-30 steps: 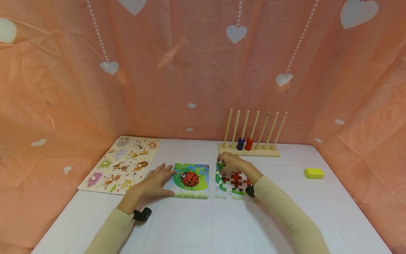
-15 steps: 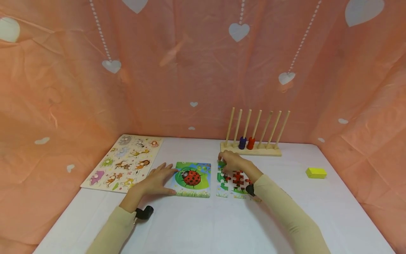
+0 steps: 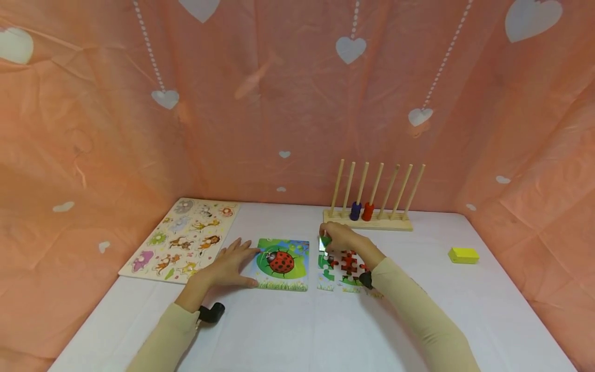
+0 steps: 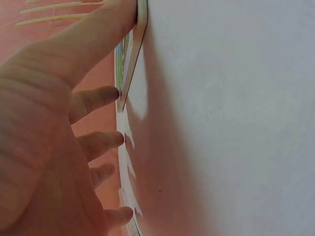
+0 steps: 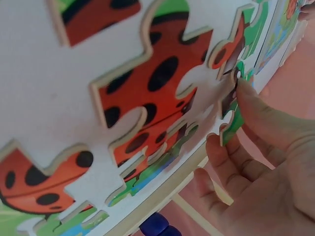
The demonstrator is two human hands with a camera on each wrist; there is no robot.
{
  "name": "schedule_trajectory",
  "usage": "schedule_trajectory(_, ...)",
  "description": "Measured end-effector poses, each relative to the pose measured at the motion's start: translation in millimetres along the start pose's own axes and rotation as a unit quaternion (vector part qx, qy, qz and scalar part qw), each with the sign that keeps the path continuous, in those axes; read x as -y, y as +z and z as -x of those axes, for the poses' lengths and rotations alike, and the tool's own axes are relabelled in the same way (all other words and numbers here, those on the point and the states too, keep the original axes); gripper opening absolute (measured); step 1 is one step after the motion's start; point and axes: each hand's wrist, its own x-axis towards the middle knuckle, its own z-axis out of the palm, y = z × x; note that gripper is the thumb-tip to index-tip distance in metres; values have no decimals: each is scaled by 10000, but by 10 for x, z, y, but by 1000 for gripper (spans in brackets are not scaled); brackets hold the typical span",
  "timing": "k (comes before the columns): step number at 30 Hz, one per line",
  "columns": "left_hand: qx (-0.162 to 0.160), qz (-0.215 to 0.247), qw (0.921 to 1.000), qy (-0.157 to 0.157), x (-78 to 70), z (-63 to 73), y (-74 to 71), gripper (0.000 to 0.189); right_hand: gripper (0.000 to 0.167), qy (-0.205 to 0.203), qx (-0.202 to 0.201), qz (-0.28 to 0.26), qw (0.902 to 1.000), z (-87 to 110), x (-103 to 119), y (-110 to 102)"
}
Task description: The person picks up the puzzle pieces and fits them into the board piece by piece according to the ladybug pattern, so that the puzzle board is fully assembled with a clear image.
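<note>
The left hand (image 3: 226, 267) lay palm down at the near left of the ladybug picture (image 3: 297, 271), its fingers (image 4: 103, 143) spread wide and loosely straight. Its thumb (image 4: 96, 37) touched the picture's edge, the index fingertip met it near a corner, and the other fingers fanned out toward the animal board (image 3: 222, 228). The right hand (image 3: 342, 237) reached in from the right, wrist bent, with the forearm slanting across the desk (image 3: 269, 336). Its thumb and fingers were drawn close together, pinching a mostly green puzzle piece (image 5: 233, 124) that was tipped up on edge, at the far left of the loose pieces (image 5: 162, 73). Those pieces, red with black spots and green, lay in a spaced group just right of the ladybug picture.

In the head view the right hand, its black wrist camera (image 3: 366, 280) and the beige sleeve (image 3: 418, 305) covered part of that group. Just beyond it stood a wooden peg rack (image 3: 395, 225), blue beads (image 3: 355, 211) and red beads (image 3: 368, 212) on two neighbouring pegs. A yellow block (image 3: 463, 256) sat well apart to the right. Behind everything hung a peach cloth (image 3: 302, 103) with pale hearts.
</note>
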Motion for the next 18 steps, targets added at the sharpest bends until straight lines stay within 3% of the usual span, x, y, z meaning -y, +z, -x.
schedule_trajectory(4,-26,-50,10000,13,-3,4,9,89,35,-9,-62,-181,9998,-3,-16,-8)
schedule_trajectory(9,-72,-70,9999,-29,-15,11,-10,89,26,-353,-169,-516,9979,-26,-60,-33)
schedule_trajectory(14,-17,-26,10000,-30,-27,1,-12,90,30,-535,-213,-1250,9905,-39,-112,-60)
schedule_trajectory(18,8,-16,10000,-52,-29,1,-12,90,21,-802,-457,-1636,9822,-98,-86,-80)
